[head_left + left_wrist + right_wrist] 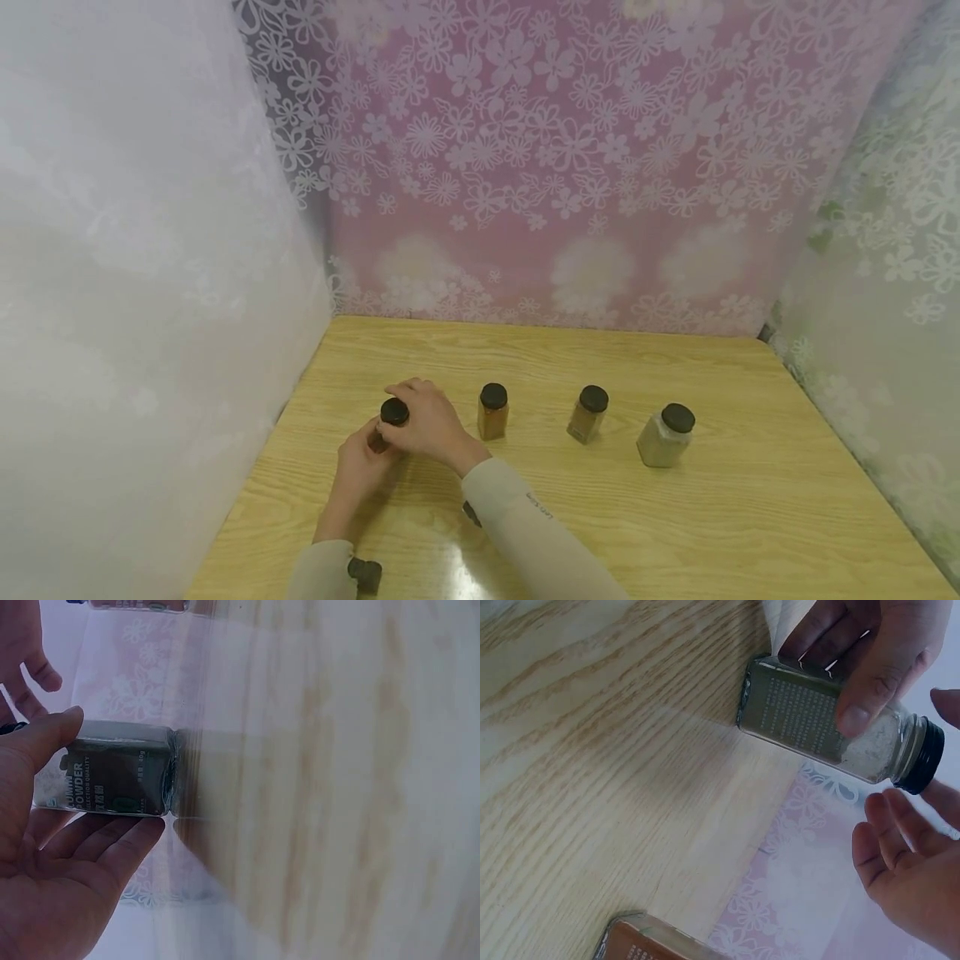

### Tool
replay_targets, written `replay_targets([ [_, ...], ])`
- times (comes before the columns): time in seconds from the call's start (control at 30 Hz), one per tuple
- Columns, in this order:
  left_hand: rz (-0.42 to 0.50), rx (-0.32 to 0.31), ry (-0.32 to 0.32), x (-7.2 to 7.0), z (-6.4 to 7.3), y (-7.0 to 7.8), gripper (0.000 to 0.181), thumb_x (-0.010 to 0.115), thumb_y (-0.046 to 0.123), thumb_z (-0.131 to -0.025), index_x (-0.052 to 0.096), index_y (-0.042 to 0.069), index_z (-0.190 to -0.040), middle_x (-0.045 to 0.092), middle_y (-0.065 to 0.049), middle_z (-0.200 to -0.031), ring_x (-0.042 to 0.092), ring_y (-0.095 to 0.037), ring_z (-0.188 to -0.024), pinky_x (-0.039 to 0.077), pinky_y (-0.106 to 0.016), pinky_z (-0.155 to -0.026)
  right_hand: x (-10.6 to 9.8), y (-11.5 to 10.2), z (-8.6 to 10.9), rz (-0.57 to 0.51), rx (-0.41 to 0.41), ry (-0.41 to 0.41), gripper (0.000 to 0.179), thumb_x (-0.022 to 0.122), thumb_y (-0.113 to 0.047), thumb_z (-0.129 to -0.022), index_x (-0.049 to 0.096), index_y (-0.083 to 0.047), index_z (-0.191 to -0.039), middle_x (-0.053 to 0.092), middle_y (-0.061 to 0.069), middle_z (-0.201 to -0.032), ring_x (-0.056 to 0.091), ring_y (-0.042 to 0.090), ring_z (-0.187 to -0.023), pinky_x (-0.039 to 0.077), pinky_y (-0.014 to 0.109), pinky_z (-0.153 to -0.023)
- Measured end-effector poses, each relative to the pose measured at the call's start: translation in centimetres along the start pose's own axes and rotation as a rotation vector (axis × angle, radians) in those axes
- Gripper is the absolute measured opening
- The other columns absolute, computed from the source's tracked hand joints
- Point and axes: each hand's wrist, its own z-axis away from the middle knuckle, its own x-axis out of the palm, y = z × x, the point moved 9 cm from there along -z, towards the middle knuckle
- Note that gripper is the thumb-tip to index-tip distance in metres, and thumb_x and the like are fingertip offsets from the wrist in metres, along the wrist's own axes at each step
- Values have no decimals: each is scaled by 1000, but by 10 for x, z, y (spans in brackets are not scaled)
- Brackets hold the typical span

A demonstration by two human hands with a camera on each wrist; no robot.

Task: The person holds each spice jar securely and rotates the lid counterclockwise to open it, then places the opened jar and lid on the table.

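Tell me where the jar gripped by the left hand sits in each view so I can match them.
Head: the jar is left of centre, below mid-height, partly covered by the left hand and right hand.
Left wrist: the jar appears sideways, left, about mid-height, base towards centre.
Right wrist: the jar slants across the upper right, black cap pointing right.
Shared landmark: the wood-grained tabletop.

This is a small booth-like enclosure, though whether it sits in a home or a workplace cannot be told. A wood-grain surface is hemmed in by a pink flower-patterned backdrop, a pale left-hand covering and a whitish floral right-hand covering. Kitchen-like touches come from a jar labelled "POWDER" and the black-lidded containers near it.
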Motion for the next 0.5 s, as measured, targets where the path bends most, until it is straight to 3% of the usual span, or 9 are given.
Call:
replay_targets([
  [0.17,-4,6,18,-1,-1,0,48,76,20,-89,62,8,-133,66,-14,-129,63,-32,-119,54,-43,-98,0,5,0,13,57,30,58,66,-55,-90,62,-17,-134,59,2,-126,57,21,-112,51,37,-92],
  [0.33,-17,8,16,-1,-2,0,46,77,24,-89,64,11,-130,67,-13,-128,63,-32,-118,54,-46,-97,0,5,0,19,42,47,48,67,-48,-92,66,-16,-128,62,2,-121,58,22,-109,53,32,-87],
  [0.5,9,11,7,0,-2,-2,51,76,22,-89,60,10,-136,66,-13,-129,64,-31,-118,54,-41,-97,3,3,-2,15,-11,25,43,67,-37,-93,65,-16,-130,65,0,-122,57,19,-107,53,28,-86],
])
